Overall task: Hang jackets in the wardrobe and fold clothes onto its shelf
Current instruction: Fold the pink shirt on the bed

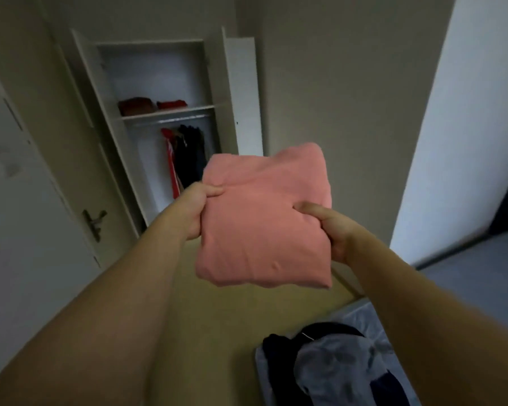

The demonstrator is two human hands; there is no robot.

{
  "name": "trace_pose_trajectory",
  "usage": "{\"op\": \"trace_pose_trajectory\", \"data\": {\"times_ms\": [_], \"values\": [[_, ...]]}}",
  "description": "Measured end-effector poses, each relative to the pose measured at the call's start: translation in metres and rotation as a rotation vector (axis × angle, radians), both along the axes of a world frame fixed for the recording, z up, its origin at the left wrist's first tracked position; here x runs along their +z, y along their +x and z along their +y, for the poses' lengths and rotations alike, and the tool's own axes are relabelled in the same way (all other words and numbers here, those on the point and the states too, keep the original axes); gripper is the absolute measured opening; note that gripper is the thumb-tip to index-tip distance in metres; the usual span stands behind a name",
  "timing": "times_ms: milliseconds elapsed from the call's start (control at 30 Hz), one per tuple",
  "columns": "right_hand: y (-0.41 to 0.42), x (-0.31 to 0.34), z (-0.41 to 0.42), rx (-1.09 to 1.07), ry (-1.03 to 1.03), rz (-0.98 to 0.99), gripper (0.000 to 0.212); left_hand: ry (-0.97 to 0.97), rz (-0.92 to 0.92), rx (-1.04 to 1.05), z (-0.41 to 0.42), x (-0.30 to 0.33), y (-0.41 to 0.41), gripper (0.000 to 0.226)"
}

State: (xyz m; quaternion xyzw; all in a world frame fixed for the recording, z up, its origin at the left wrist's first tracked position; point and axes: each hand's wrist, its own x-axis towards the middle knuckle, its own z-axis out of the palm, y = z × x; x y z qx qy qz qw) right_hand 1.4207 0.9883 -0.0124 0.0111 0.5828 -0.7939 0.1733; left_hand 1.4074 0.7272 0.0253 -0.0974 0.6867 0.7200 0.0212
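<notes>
I am carrying the folded pink garment (264, 221) toward the open wardrobe (159, 112), left hand (194, 212) and right hand (332, 230) each closing a pinching grip on one side; next, I judge, comes placing it on the shelf (170, 112) beside the folded clothes (151, 106).

The head camera looks forward and slightly down, close over outstretched forearms, toward the open wardrobe (162, 112) beyond.

We log folded cloth (264, 218): plain salmon pink, no pattern. Wardrobe (159, 54): white. Shelf stacks: brown-maroon (136, 106), red (172, 104). Hanging jackets: red w/ white stripe (170, 159), rest dark navy/black (191, 153). Bed pile (335, 364): grey-blue + navy.
</notes>
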Motion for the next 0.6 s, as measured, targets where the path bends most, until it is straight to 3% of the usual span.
{"op": "trace_pose_trajectory", "data": {"times_ms": [233,467,600], "values": [[-0.157,0.032,-0.175,0.079,0.008,0.081,0.07,0.049,0.102,0.117,-0.169,0.022,-0.138,0.04],[-0.327,0.049,-0.286,0.098,-0.007,0.122,0.083,-0.141,0.317,0.236,-0.276,0.038,-0.301,0.045],[-0.438,0.046,-0.34,0.154,-0.041,0.149,0.068,-0.187,0.355,0.291,-0.331,0.035,-0.412,0.045]]}}
